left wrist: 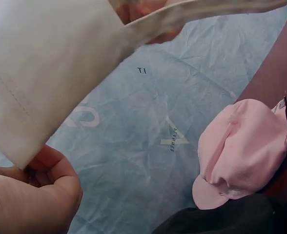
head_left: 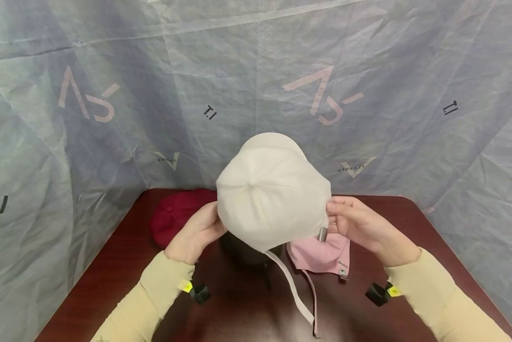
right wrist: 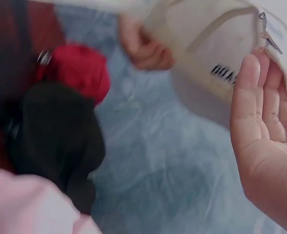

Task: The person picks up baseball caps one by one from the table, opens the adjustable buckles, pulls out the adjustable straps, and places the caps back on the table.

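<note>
A white baseball cap (head_left: 273, 194) is held up above the table, its crown facing the head camera and its strap (head_left: 290, 285) dangling. My left hand (head_left: 198, 232) pinches the cap's left edge; the left wrist view shows its fingers (left wrist: 60, 168) curled at a corner of the fabric. At the opposite edge, beside a metal buckle (head_left: 322, 234), my right hand (head_left: 360, 225) holds the cap between thumb and fingers. Dark lettering (right wrist: 223, 73) shows on the cap's front in the right wrist view.
A dark red cap (head_left: 174, 213) lies at the table's back left. Beneath the white cap sits a black cap (head_left: 247, 249), partly hidden. A pink cap (head_left: 320, 256) with a hanging strap is right of it. Grey printed sheeting (head_left: 256, 85) encloses the reddish-brown table (head_left: 110, 275).
</note>
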Tool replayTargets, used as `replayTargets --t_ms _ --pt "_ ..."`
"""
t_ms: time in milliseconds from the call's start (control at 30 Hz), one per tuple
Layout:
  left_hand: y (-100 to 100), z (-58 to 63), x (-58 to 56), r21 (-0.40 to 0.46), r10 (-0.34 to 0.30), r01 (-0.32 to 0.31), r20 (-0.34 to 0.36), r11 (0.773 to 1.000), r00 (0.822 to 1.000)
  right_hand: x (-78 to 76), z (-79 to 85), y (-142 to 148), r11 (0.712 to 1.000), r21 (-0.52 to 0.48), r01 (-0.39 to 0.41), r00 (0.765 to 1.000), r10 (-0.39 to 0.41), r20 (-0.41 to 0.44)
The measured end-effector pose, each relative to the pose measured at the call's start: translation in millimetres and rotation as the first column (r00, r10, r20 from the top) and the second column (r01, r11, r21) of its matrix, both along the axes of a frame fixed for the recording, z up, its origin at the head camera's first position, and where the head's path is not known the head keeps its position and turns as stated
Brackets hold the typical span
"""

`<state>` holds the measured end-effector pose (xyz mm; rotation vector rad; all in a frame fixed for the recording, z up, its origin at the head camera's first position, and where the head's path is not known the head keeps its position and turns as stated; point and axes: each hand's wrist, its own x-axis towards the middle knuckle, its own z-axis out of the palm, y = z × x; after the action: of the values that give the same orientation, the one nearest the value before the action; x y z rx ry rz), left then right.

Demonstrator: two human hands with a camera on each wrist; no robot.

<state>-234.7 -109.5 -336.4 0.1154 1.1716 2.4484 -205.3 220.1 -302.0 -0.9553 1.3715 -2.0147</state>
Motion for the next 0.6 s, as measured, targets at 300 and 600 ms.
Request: replayTargets --t_ms 300,600 --pt "10 22.4 -9.1 -0.083 -0.003 -0.004 -0.082 0.997 0.997 -21.1 -0.3 13 0.955 -0.094 0.281 0.952 -0.265 0.155" --pt "34 35.6 -15.2 -0.198 -0.006 -0.018 -0.123 0.980 0.992 -28.4 16.9 33 0.872 0.135 0.470 0.855 -0.488 0.176"
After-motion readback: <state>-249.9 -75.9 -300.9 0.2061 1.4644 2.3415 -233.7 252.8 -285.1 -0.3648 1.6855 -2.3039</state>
